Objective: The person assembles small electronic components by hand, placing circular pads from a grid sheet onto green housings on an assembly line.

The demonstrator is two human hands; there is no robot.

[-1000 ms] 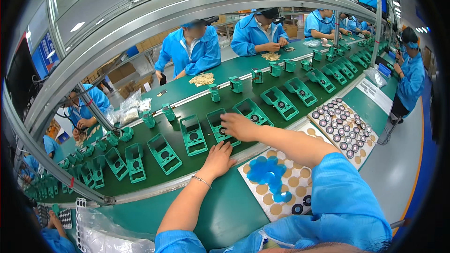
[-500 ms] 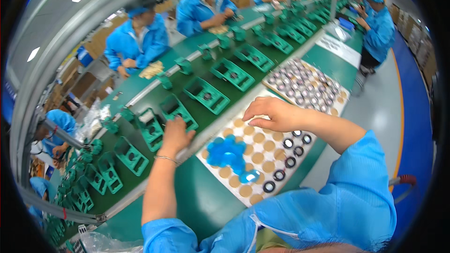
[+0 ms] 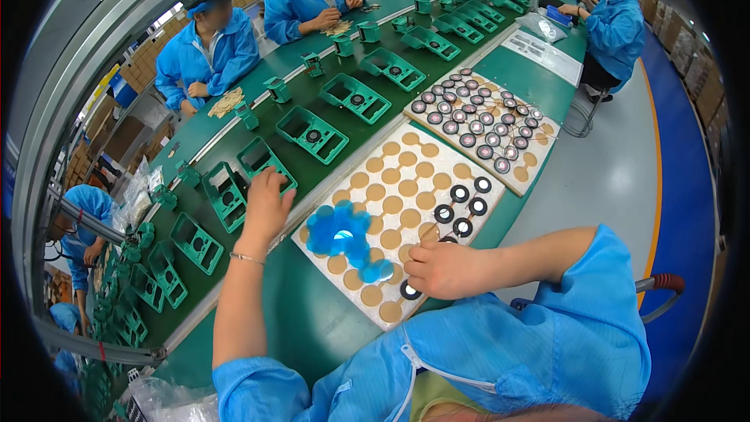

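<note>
My left hand (image 3: 268, 202) reaches over the conveyor, its fingers gripping the near end of a green plastic housing (image 3: 251, 155). Part of that housing is hidden behind the fingers. Over a white board (image 3: 484, 246) with round tan recesses, my right hand (image 3: 444, 267) has its fingers curled and drawn together. A black ring-shaped disc (image 3: 409, 290) with a pale centre lies by its fingertips. What the right fingers hold, if anything, is hidden. Several similar black discs (image 3: 462, 227) sit along the board's right side. Blue translucent round films (image 3: 337, 228) lie overlapping on its left part.
Green housings (image 3: 312, 134) line the dark green conveyor (image 3: 266, 117). A second board (image 3: 516, 176) full of wired round discs stands beyond the first. Past it lies a white sheet (image 3: 543, 55). Co-workers in blue (image 3: 209, 55) sit across the line; another person (image 3: 613, 23) works at far right.
My right hand has come down and nearer, from above the board's far part to the black discs at its near right. My left hand stays at the same housing. The view has shifted.
</note>
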